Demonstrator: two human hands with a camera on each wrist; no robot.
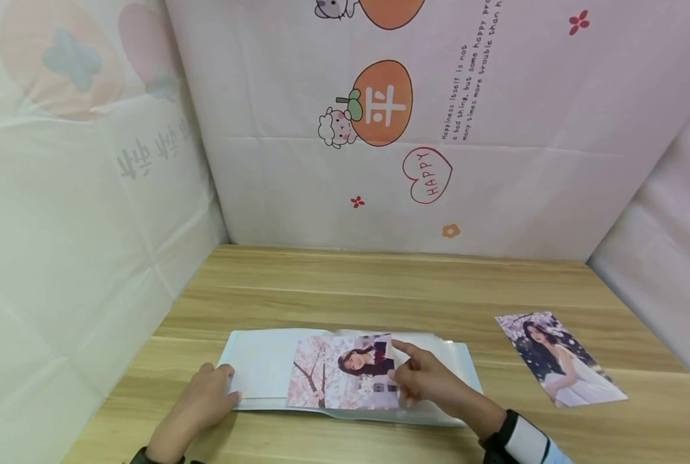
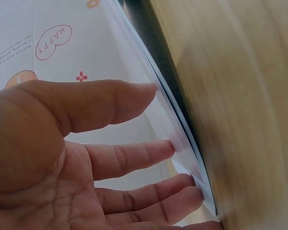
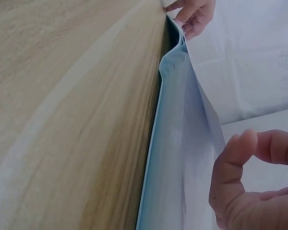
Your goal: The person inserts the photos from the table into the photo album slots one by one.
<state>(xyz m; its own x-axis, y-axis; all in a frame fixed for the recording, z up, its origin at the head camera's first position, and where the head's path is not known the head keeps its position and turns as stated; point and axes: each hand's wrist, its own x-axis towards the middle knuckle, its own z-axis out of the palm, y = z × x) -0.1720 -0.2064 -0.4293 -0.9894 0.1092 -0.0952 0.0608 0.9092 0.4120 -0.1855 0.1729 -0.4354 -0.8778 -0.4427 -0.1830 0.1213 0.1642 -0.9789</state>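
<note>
A photo album (image 1: 264, 361) lies open on the table, with a stack of clear-sleeved pages under its right side. Across its middle lies a photo print (image 1: 316, 370) of a person among pink blossoms, overlapping the left page. My right hand (image 1: 429, 380) pinches the right edge of this print between thumb and finger; in the right wrist view, the fingertips (image 3: 247, 139) meet at the sheet's edge. Along the album's left edge rests my left hand (image 1: 206, 396). The left wrist view shows its thumb and fingers (image 2: 129, 160) fairly straight, tips against the page.
A second photo print (image 1: 565, 361), of a person in a white dress, lies on the wooden table (image 1: 351, 283) right of the album. White printed cloth (image 1: 298, 193) hangs behind the table and at both sides.
</note>
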